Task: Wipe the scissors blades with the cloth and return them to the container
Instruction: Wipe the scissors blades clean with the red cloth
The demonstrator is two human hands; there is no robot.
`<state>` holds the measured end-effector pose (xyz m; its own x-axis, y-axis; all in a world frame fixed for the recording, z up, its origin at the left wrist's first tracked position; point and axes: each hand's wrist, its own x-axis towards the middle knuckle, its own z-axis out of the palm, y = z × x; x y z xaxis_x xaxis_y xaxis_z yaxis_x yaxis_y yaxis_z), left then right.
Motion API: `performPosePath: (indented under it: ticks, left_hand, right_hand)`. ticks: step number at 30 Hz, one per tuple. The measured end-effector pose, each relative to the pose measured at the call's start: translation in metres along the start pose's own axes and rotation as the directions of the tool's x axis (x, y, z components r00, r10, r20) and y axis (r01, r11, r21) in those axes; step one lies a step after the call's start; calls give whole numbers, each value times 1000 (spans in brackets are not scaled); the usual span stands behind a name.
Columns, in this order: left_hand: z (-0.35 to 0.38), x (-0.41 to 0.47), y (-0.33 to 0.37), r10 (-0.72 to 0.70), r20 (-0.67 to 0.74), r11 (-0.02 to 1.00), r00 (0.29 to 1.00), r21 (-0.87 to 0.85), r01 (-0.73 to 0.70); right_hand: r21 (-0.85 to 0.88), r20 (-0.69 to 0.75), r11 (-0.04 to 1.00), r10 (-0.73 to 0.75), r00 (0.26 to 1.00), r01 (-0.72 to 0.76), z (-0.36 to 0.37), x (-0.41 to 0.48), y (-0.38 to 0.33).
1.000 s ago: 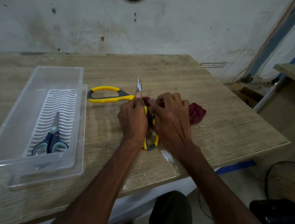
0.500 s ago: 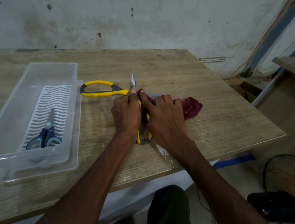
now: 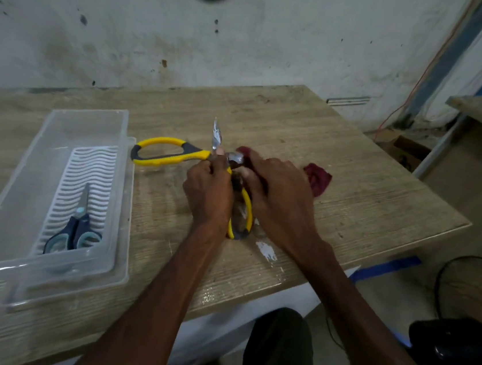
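Head cam: your left hand (image 3: 209, 190) is clamped round the yellow scissors (image 3: 171, 154) near the pivot, blades spread wide, one tip pointing up, one handle loop out to the left, w/ the other loop between your wrists on the table (image 3: 352, 195). Your right hand (image 3: 281, 199) presses the maroon cloth (image 3: 317, 177) onto the other blade, fingers closed on it. Clear container (image 3: 60, 119) sits well left, blue scissors (image 3: 76, 231) inside.
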<state>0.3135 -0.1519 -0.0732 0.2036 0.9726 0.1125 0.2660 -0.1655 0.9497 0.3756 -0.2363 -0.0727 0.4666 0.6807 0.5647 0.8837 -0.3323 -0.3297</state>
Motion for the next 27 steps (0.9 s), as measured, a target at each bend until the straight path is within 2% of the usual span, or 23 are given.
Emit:
performPosePath:
  ticks: [2, 4, 7, 10, 12, 14, 18, 23, 27]
  left_hand:
    - [0, -2, -1, -3, 7, 1000, 1000, -3, 3]
    - [-1, -2, -1, -7, -13, 1000, 1000, -30, 7]
    - [-1, -2, 1, -5, -31, 998, 999, -58, 3]
    - [-1, -2, 2, 16, -33, 999, 999, -30, -17]
    - [0, -2, 2, 19, -30, 999, 999, -32, -20]
    - [0, -1, 2, 11, -20, 999, 1000, -42, -12]
    - [-1, -1, 0, 1, -23, 999, 1000, -44, -2]
    - [-2, -3, 3, 25, 21, 998, 999, -55, -24]
    - [-1, -2, 1, 18, -11, 997, 1000, -78, -18]
  right_hand:
    - [-18, -8, 1000, -13, 1000, 13, 12, 13, -10]
    - [105, -53, 993, 59, 997, -53, 22, 19, -12]
    - [144, -73, 985, 103, 992, -92, 26, 22, -8]
    - [266, -159, 942, 252, 955, -204, 19, 26, -1]
    - [275, -172, 916, 346, 922, -292, 18, 28, 3]
    - [214, -145, 936, 313, 939, -279, 19, 29, 0]
    - [53, -58, 988, 146, 988, -143, 23, 27, -11]
    - [288, -109, 925, 290, 951, -249, 26, 34, -17]
    - [353, -71, 886, 346, 935, -301, 26, 35, -17]
